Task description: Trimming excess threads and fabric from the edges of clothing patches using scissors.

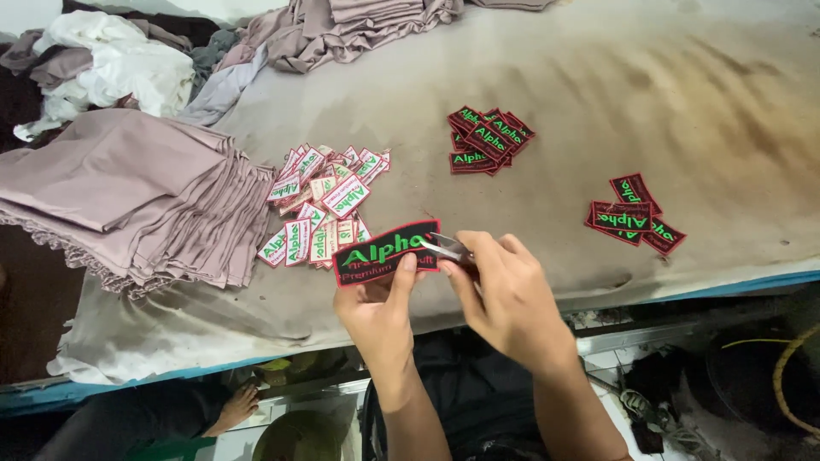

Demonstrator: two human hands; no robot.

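My left hand (382,306) pinches a black embroidered patch (384,252) with green lettering and a red border, thumb on its lower edge. My right hand (504,286) grips small metal snips (444,248), whose blades touch the patch's right end. Both hands hover over the near edge of the stained grey work surface (666,102).
A heap of white-faced patches (323,205) lies left of my hands. Two piles of black patches (489,139) (630,217) lie further right. Folded mauve cloth (137,192) is stacked at the left, with more cloth (359,30) at the back. A bare foot (237,405) shows below the table.
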